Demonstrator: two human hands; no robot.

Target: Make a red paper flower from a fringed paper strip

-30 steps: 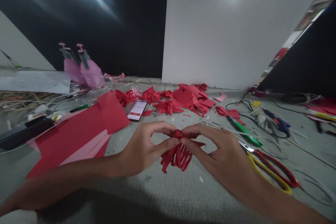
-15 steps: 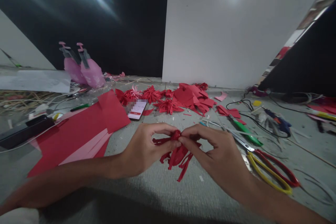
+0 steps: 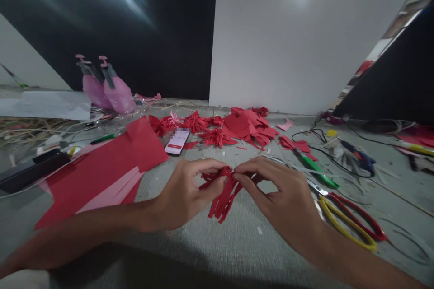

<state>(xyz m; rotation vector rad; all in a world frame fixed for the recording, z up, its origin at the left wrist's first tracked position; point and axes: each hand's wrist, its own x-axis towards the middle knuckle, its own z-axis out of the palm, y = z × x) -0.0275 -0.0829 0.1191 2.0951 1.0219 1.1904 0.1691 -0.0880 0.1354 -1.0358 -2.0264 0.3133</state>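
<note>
A fringed strip of red paper [image 3: 222, 198], rolled at its top with cut strands hanging down, is between my two hands above the grey floor. My left hand [image 3: 190, 194] pinches the rolled top between thumb and fingers. On the other side my right hand [image 3: 281, 189] pinches the paper's edge with thumb and forefinger. Beyond the hands lie finished-looking red paper flowers [image 3: 217, 137] and a pile of red paper pieces [image 3: 249, 126]. Scissors [image 3: 349, 221] with red and yellow handles rest beside my right wrist.
Red paper sheets [image 3: 101, 167] and pink strips lie left, near a black box-shaped device [image 3: 34, 171]. A phone [image 3: 177, 142] sits ahead. Pink spray bottles [image 3: 117, 92] stand at the back left. A green-handled cutter [image 3: 317, 169] and a blue glue gun [image 3: 359, 158] lie right.
The red fringed paper has turned between my fingers, and its strands now hang closer together, more to the left. Both hands stay nearly in place.
</note>
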